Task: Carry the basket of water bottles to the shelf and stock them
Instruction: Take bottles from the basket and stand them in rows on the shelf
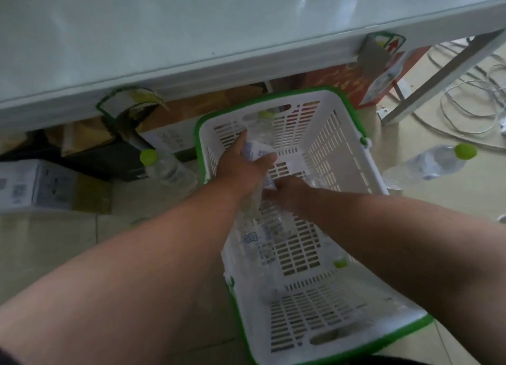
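Observation:
A white slotted basket with a green rim sits on the floor below a white shelf. Both my arms reach into it. My left hand grips a clear water bottle with a green cap that points toward the basket's far wall. My right hand is lower in the basket, closed around another clear bottle lying along the bottom. A third bottle's green cap shows near the right wall.
One bottle stands on the floor left of the basket, another lies to its right. Cardboard boxes crowd under the shelf. A shelf leg and loose white cables are at the right.

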